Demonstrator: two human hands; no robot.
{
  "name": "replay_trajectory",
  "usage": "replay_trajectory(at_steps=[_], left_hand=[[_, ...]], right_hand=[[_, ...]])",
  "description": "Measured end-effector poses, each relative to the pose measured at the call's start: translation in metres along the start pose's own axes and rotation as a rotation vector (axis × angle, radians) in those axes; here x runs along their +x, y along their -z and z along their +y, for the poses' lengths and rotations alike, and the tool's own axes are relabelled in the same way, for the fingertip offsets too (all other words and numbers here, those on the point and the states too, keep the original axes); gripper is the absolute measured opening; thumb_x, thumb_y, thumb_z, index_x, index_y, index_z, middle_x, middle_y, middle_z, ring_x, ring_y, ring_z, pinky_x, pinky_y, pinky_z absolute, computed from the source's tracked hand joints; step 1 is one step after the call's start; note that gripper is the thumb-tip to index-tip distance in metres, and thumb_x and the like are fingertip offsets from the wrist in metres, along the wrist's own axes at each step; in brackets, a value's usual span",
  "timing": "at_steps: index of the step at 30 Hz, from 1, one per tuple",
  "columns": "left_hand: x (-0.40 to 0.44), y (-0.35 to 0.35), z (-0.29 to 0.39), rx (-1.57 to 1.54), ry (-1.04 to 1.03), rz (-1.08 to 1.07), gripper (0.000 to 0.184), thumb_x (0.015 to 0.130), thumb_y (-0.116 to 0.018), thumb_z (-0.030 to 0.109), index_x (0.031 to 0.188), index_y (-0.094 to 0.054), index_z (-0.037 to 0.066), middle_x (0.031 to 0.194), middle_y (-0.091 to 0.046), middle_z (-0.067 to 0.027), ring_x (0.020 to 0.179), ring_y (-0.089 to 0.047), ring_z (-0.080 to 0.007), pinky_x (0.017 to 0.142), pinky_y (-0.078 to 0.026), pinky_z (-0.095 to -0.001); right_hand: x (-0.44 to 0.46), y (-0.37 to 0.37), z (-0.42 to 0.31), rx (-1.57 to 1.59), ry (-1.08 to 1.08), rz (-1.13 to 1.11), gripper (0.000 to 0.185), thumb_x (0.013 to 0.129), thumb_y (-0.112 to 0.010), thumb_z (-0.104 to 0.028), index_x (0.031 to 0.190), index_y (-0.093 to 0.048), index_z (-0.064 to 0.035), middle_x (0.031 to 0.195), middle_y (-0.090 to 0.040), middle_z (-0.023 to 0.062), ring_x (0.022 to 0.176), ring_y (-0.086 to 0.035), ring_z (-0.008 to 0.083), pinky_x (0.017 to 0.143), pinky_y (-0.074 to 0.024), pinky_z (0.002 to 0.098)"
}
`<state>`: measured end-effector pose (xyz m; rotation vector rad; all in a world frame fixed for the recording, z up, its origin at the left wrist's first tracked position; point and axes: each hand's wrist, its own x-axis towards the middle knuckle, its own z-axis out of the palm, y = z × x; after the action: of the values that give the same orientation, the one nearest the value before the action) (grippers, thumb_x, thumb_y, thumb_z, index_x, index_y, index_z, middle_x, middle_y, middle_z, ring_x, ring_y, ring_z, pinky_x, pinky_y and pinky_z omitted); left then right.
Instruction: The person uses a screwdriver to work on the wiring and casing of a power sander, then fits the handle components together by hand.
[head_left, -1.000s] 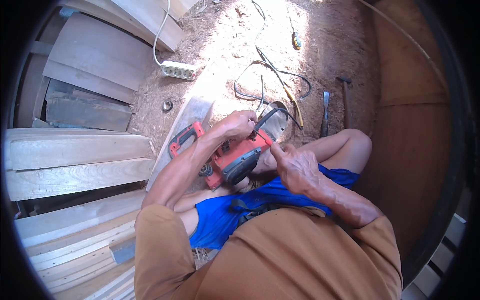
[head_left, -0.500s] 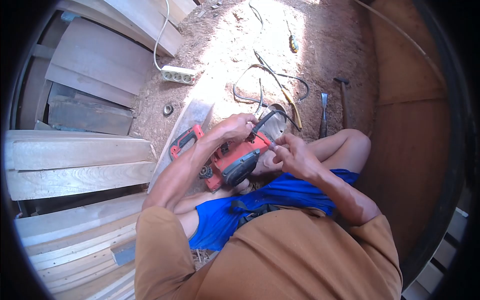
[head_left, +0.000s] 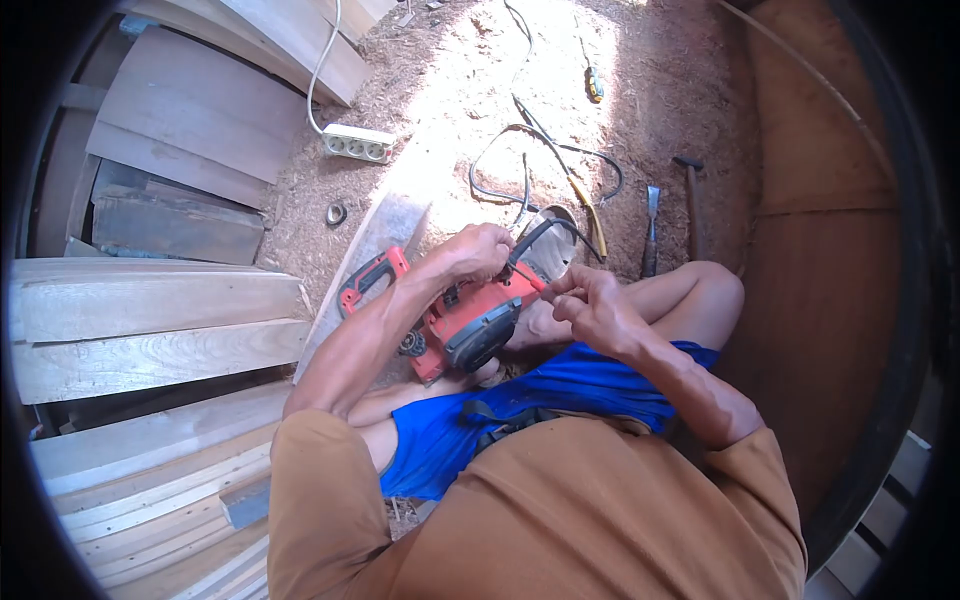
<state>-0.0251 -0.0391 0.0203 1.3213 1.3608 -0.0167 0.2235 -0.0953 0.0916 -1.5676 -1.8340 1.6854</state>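
A red and black power tool (head_left: 470, 310) rests tilted between my legs, its black cable (head_left: 540, 238) rising from the upper end. My left hand (head_left: 480, 252) is closed at that end beside the cable; its fingertips hide what they grip. Just right of the tool, my right hand (head_left: 592, 303) has its fingers pinched together near a thin red-handled item (head_left: 530, 277) that points into the tool; whether they hold it is too small to tell. A shiny metal guard or blade (head_left: 552, 250) shows behind the cable.
A white power strip (head_left: 358, 143) and a tape roll (head_left: 336, 213) lie on the sawdust-covered ground. Stacked boards (head_left: 165, 300) stand at the left. A chisel (head_left: 651, 232), a hammer (head_left: 692, 205) and a yellow-black tool (head_left: 595, 85) lie toward the right.
My right hand has shifted slightly and turned, its fingers now curled in a pinch beside the tool's end. My left hand stays at nearly the same place on the tool.
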Motion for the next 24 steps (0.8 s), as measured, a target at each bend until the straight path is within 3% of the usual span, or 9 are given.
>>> replay_trajectory(at_steps=[1, 4, 7, 10, 13, 16, 19, 24], left_hand=[[-0.001, 0.003, 0.002, 0.022, 0.012, -0.023, 0.037, 0.102, -0.046, 0.013, 0.121, -0.075, 0.0, 0.09, -0.079, -0.0122, 0.072, -0.071, -0.0179, 0.071, -0.06, -0.0372], [-0.002, 0.005, 0.003, 0.007, -0.003, -0.046, 0.038, 0.103, -0.045, 0.013, 0.125, -0.073, 0.0, 0.09, -0.079, -0.0115, 0.07, -0.07, -0.0168, 0.069, -0.059, -0.0359], [-0.001, 0.005, 0.004, -0.08, 0.014, -0.07, 0.038, 0.104, -0.044, 0.012, 0.128, -0.072, 0.001, 0.089, -0.077, -0.0094, 0.067, -0.067, -0.0139, 0.065, -0.058, -0.0335], [0.002, 0.003, -0.002, -0.182, 0.03, -0.101, 0.039, 0.105, -0.044, 0.012, 0.129, -0.073, 0.002, 0.088, -0.076, -0.0074, 0.063, -0.064, -0.0113, 0.061, -0.057, -0.0319], [0.002, 0.003, -0.002, -0.196, 0.048, -0.097, 0.039, 0.105, -0.043, 0.01, 0.129, -0.073, 0.003, 0.087, -0.076, -0.0078, 0.062, -0.063, -0.0108, 0.06, -0.057, -0.032], [0.002, 0.004, 0.0, -0.132, 0.029, -0.061, 0.04, 0.103, -0.043, 0.01, 0.127, -0.073, 0.002, 0.085, -0.077, -0.0098, 0.063, -0.066, -0.0119, 0.061, -0.058, -0.0333], [-0.006, 0.005, 0.008, -0.077, 0.037, -0.007, 0.04, 0.101, -0.043, 0.011, 0.124, -0.073, 0.0, 0.084, -0.077, -0.0121, 0.065, -0.068, -0.0144, 0.063, -0.059, -0.0355], [-0.01, 0.005, 0.014, -0.051, 0.03, 0.037, 0.041, 0.1, -0.044, 0.014, 0.122, -0.073, -0.002, 0.085, -0.078, -0.0141, 0.067, -0.071, -0.0184, 0.065, -0.06, -0.0382]], right_hand=[[0.002, 0.004, -0.004, 0.172, -0.146, -0.057, 0.022, 0.1, -0.068, -0.011, 0.117, -0.066, 0.0019, 0.087, -0.073, 0.0138, 0.072, -0.07, 0.0207, 0.061, -0.0542, 0.038], [0.003, 0.007, -0.011, 0.232, -0.225, -0.084, 0.029, 0.103, -0.07, -0.02, 0.119, -0.066, 0.0037, 0.086, -0.07, 0.0074, 0.072, -0.062, 0.011, 0.061, -0.0518, 0.0291], [0.005, 0.016, -0.024, 0.204, -0.261, -0.074, 0.036, 0.105, -0.07, -0.027, 0.122, -0.064, 0.0038, 0.087, -0.069, 0.0066, 0.073, -0.063, 0.0115, 0.062, -0.0527, 0.0304], [-0.004, 0.021, -0.038, 0.222, -0.083, -0.083, 0.034, 0.102, -0.069, -0.022, 0.124, -0.063, 0.0034, 0.09, -0.073, 0.0137, 0.073, -0.07, 0.023, 0.064, -0.0563, 0.0397], [-0.009, 0.015, -0.03, -0.521, 0.226, -0.047, 0.039, 0.096, -0.066, -0.013, 0.132, -0.06, 0.0022, 0.097, -0.075, 0.0266, 0.082, -0.075, 0.0414, 0.073, -0.0586, 0.0513], [-0.018, 0.011, -0.041, -0.707, 0.154, -0.13, 0.044, 0.09, -0.064, -0.007, 0.134, -0.062, 0.0005, 0.102, -0.072, 0.0348, 0.096, -0.073, 0.0509, 0.084, -0.0572, 0.0574], [-0.016, 0.006, -0.049, -0.637, 0.03, -0.13, 0.035, 0.095, -0.062, -0.007, 0.129, -0.067, -0.0001, 0.103, -0.073, 0.0349, 0.099, -0.074, 0.0498, 0.088, -0.058, 0.0549], [-0.013, 0.005, -0.025, -0.311, 0.124, -0.009, 0.028, 0.1, -0.06, -0.005, 0.125, -0.07, 0.003, 0.105, -0.077, 0.0288, 0.097, -0.077, 0.0417, 0.085, -0.0586, 0.0502]])
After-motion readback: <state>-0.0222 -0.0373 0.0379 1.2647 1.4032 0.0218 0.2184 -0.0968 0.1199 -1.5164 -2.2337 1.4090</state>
